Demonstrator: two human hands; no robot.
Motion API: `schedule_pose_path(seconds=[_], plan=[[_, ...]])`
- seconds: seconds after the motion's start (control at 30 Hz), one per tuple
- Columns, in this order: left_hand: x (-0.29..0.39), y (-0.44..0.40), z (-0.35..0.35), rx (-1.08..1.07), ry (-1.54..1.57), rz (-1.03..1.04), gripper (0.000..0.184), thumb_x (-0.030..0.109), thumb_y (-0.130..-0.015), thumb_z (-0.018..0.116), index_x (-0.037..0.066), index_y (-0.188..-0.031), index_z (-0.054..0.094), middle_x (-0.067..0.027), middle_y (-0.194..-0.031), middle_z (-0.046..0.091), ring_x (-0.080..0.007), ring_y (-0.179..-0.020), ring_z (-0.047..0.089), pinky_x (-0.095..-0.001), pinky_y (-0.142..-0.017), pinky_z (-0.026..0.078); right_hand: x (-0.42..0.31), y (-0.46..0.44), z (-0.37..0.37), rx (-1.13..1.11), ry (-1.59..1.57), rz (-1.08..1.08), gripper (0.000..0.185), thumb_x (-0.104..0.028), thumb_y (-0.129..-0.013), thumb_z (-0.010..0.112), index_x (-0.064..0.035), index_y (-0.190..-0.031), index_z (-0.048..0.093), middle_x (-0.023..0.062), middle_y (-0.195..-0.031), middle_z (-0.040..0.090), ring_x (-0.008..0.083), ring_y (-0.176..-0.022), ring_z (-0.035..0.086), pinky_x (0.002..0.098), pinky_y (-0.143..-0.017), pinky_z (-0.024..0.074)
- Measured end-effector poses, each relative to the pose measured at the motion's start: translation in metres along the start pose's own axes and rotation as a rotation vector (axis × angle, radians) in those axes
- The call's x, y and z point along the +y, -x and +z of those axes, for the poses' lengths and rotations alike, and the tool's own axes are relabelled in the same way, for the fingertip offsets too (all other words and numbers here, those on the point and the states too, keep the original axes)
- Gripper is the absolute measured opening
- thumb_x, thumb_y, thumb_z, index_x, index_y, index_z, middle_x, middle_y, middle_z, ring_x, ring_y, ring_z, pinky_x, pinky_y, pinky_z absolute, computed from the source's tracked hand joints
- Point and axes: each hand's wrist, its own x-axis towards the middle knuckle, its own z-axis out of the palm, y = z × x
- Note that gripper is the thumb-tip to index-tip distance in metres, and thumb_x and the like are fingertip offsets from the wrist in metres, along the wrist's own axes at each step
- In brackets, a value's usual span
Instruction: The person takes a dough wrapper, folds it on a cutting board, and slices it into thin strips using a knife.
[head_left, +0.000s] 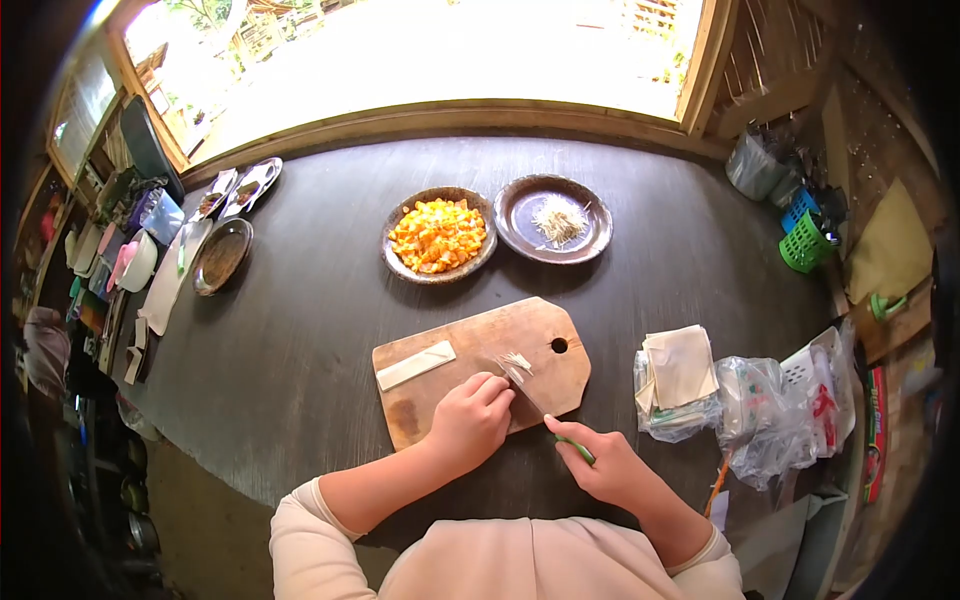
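My right hand (605, 465) grips a knife (575, 449) by its green handle. The blade slants up and left over the wooden cutting board (480, 340), with its tip beside my left hand (475, 415). That hand is closed, its fingers curled down on the board next to the blade; what they press on is hidden. Just beyond the blade lies a small heap of thin pale slivers (517, 362). On the board's left side rests a flat, pale, layered strip (415, 365). The board has a round hole near its right end.
Beyond the board stand a bowl of diced orange pieces (438, 236) and a plate (512, 208) holding pale shreds. To the right lie stacked pale sheets (682, 365) and plastic bags (765, 410). A green basket (806, 243) and an oval dark dish (222, 257) sit farther out.
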Motion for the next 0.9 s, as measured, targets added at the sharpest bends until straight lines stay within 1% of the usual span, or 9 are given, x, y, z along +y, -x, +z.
schedule_pose_path(seconds=[0.1, 0.17, 0.3, 0.37, 0.5, 0.57, 0.7, 0.8, 0.9], plan=[[-0.002, 0.000, 0.001, -0.004, 0.015, 0.004, 0.020, 0.007, -0.073, 0.066, 0.002, -0.092, 0.067, -0.0069, -0.098, 0.063, -0.0241, -0.098, 0.060, -0.0330, -0.083, 0.052, 0.007, -0.004, 0.004, 0.007, -0.016, -0.003, 0.038, -0.004, -0.089, 0.058, -0.0095, -0.127, 0.058, 0.0217, -0.077, 0.064, 0.0344, -0.062, 0.064, 0.0350, -0.060, 0.0504], [0.000, 0.001, 0.001, -0.019, 0.015, -0.017, 0.020, 0.008, -0.073, 0.066, 0.002, -0.092, 0.068, -0.0070, -0.098, 0.063, -0.0242, -0.098, 0.060, -0.0329, -0.084, 0.052, 0.012, -0.009, 0.014, 0.124, 0.036, -0.187, 0.037, -0.005, -0.090, 0.060, -0.0087, -0.126, 0.060, 0.0198, -0.075, 0.065, 0.0162, -0.053, 0.057, 0.0289, -0.057, 0.0481], [-0.001, -0.001, 0.001, 0.052, -0.012, 0.025, 0.014, 0.007, -0.072, 0.065, 0.004, -0.086, 0.065, -0.0048, -0.093, 0.062, -0.0208, -0.095, 0.059, -0.0309, -0.079, 0.052, 0.007, -0.008, 0.011, 0.106, 0.029, -0.172, 0.037, -0.006, -0.090, 0.060, -0.0094, -0.127, 0.059, 0.0206, -0.074, 0.064, 0.0148, -0.054, 0.058, 0.0292, -0.056, 0.0477], [-0.002, 0.001, 0.003, 0.074, 0.007, 0.034, 0.014, 0.008, -0.073, 0.065, 0.005, -0.086, 0.066, -0.0046, -0.093, 0.062, -0.0209, -0.095, 0.059, -0.0311, -0.079, 0.052, 0.003, 0.001, 0.006, 0.059, 0.028, -0.063, 0.036, -0.006, -0.090, 0.059, -0.0099, -0.127, 0.059, 0.0212, -0.074, 0.063, 0.0200, -0.053, 0.058, 0.0298, -0.057, 0.0479], [-0.003, 0.002, 0.004, 0.048, -0.028, 0.042, 0.014, 0.010, -0.073, 0.065, 0.005, -0.086, 0.066, -0.0043, -0.093, 0.062, -0.0211, -0.095, 0.060, -0.0311, -0.080, 0.052, -0.001, 0.007, 0.004, 0.062, 0.035, -0.061, 0.036, -0.006, -0.091, 0.059, -0.0097, -0.126, 0.059, 0.0214, -0.075, 0.063, 0.0235, -0.054, 0.061, 0.0303, -0.057, 0.0481], [-0.002, 0.002, 0.003, 0.026, 0.012, 0.013, 0.017, 0.009, -0.074, 0.065, 0.003, -0.089, 0.068, -0.0065, -0.096, 0.064, -0.0238, -0.098, 0.061, -0.0325, -0.083, 0.052, 0.010, 0.003, 0.008, 0.060, 0.040, -0.099, 0.037, -0.005, -0.091, 0.057, -0.0104, -0.128, 0.057, 0.0235, -0.073, 0.062, 0.0378, -0.061, 0.063, 0.0369, -0.057, 0.0493], [-0.002, 0.003, 0.004, 0.024, 0.003, 0.020, 0.016, 0.009, -0.074, 0.065, 0.003, -0.088, 0.068, -0.0070, -0.096, 0.064, -0.0244, -0.098, 0.061, -0.0332, -0.083, 0.052, 0.015, -0.009, 0.019, 0.128, 0.086, -0.225, 0.037, -0.005, -0.090, 0.057, -0.0109, -0.127, 0.057, 0.0243, -0.071, 0.060, 0.0398, -0.062, 0.062, 0.0384, -0.057, 0.0487], [-0.006, 0.004, 0.005, 0.045, 0.016, 0.019, 0.016, 0.010, -0.074, 0.065, 0.003, -0.088, 0.068, -0.0072, -0.096, 0.064, -0.0249, -0.098, 0.061, -0.0337, -0.082, 0.053, 0.016, -0.006, 0.020, 0.153, 0.149, -0.270, 0.034, -0.008, -0.091, 0.058, -0.0109, -0.125, 0.059, 0.0228, -0.080, 0.064, 0.0364, -0.064, 0.065, 0.0343, -0.060, 0.0490], [-0.006, 0.005, 0.007, 0.025, -0.007, 0.031, 0.016, 0.011, -0.074, 0.065, 0.003, -0.088, 0.068, -0.0067, -0.096, 0.064, -0.0246, -0.097, 0.062, -0.0337, -0.082, 0.053, 0.004, 0.009, 0.009, 0.091, 0.144, -0.145, 0.034, -0.011, -0.091, 0.059, -0.0111, -0.126, 0.059, 0.0229, -0.083, 0.065, 0.0344, -0.066, 0.067, 0.0353, -0.061, 0.0498]])
